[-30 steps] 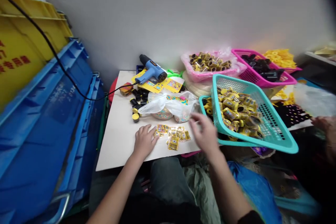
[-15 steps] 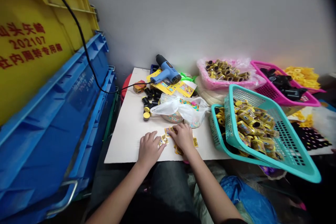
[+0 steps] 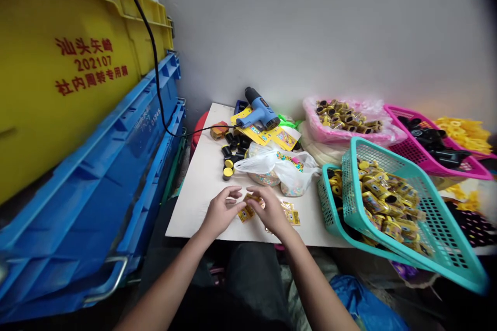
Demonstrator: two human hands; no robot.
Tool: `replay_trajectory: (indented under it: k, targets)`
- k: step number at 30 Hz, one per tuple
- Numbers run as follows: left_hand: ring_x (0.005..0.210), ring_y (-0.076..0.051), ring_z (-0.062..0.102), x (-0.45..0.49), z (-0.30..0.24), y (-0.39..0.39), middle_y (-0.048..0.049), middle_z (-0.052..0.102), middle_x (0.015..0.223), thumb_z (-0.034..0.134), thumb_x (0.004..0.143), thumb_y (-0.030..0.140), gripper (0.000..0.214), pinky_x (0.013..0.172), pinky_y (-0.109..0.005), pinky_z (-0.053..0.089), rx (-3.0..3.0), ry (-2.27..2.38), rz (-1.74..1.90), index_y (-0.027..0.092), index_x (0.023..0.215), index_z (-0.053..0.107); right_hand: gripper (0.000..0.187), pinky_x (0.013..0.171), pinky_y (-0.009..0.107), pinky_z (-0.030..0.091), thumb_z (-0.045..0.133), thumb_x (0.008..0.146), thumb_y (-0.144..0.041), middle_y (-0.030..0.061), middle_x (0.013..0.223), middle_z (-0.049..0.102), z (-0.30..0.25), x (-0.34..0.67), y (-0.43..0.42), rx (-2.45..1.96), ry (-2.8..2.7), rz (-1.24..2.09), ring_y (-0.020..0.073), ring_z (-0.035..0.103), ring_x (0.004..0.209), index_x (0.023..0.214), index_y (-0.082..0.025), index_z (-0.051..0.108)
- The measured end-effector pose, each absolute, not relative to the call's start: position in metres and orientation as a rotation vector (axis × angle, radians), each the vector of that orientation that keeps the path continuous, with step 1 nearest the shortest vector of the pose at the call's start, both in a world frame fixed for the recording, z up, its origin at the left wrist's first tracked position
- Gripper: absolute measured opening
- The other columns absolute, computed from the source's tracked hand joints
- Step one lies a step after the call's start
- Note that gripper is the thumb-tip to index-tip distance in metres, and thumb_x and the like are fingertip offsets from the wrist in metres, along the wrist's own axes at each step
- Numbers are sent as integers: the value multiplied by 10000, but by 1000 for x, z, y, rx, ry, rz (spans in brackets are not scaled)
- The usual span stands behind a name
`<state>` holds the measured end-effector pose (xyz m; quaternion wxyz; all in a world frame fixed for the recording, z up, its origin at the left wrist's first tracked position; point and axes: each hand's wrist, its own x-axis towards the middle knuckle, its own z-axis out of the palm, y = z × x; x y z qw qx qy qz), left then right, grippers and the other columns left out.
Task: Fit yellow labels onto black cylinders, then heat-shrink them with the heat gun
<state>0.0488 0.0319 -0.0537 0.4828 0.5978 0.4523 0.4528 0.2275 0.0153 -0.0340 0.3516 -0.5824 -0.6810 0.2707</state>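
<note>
My left hand (image 3: 218,213) is just above the white table, its fingers bent and apart from the thumb. The thumb points at small yellow printed plastic labels (image 3: 244,215); whether it touches them I cannot tell. Facing it, my right hand (image 3: 272,211) curls its fingers and thumb round a yellow label, partly hidden by the fingers. More gold-yellow labels (image 3: 292,214) lie to its right. Behind the hands sit white plastic bags of colourful beads (image 3: 264,178). Black pots with yellow lids (image 3: 228,170) stand at the left.
A blue heat gun (image 3: 259,113) lies on yellow cards at the back, its black cord running left. Turquoise baskets (image 3: 351,191) of yellow-labelled pots are at the right, pink baskets (image 3: 407,150) behind. Blue crates (image 3: 97,181) and a yellow crate (image 3: 34,98) line the left.
Both hands have lifted from flat over the labels and come closer together, with fingers now curled. The camera view has turned slightly left, so everything sits further right.
</note>
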Motion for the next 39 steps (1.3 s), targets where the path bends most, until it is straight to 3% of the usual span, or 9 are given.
replay_trajectory:
  k: [3,8,11,14,18,22,28,34,39]
  targets:
    - [729,-163,653,43,-44,27,-5,659,742,677,728,323,283,724,-300,533,1174,1079,1086,168,964,660,446,818,359,491,569,864,-394,28,899,610,-34,210,17,-1405,-1651,861,168,597,847,1280,-253,492]
    - [827,-171,675,26,-38,18,-16,677,848,739,684,360,476,752,-290,531,865,1005,1090,169,1096,594,495,688,307,508,575,863,-427,-19,747,588,-50,182,22,-1346,-1540,1023,137,600,690,1284,-205,440]
    - [833,-186,683,15,-38,20,-33,703,837,789,621,336,499,713,-272,525,819,1027,1058,158,1050,607,474,678,295,508,564,873,-417,-20,743,603,-54,169,27,-1322,-1591,1043,134,606,692,1279,-197,456]
    - [758,-179,682,6,-40,24,-44,719,816,785,618,347,476,640,-255,514,810,1074,1044,146,1019,626,378,747,314,511,506,913,-395,23,857,638,-48,159,42,-1358,-1669,935,143,614,790,1233,-194,518]
    - [635,-150,649,-5,-42,25,2,693,680,780,610,381,588,608,-250,521,860,1214,1072,142,1127,634,315,963,451,452,533,917,-363,90,1155,590,-38,150,72,-1536,-1739,644,212,547,1095,1163,-170,574]
    - [581,-138,628,-17,-45,26,-39,729,739,813,526,421,478,598,-257,540,902,1336,1006,129,898,741,323,970,470,458,586,894,-375,89,1239,552,-39,144,85,-1685,-1786,524,223,529,1133,1147,-174,587]
    - [604,-153,656,-27,-53,33,-44,742,735,877,409,375,579,612,-248,554,895,1375,920,127,920,767,315,917,436,491,583,896,-390,74,1129,598,-51,150,61,-1638,-1629,630,198,571,1048,1102,-152,594]
    - [520,-133,622,-12,-39,23,-54,738,677,843,524,408,542,537,-242,538,950,1334,914,113,972,767,449,644,296,516,576,856,-534,28,868,618,-53,180,18,-1435,-1262,1028,128,605,706,1100,-159,544]
    - [602,-166,666,4,-29,15,-90,766,760,809,588,421,394,551,-258,552,980,1296,1026,134,858,791,501,596,270,476,602,769,-641,10,800,607,-45,198,-3,-1248,-1069,1239,108,578,610,987,-191,565]
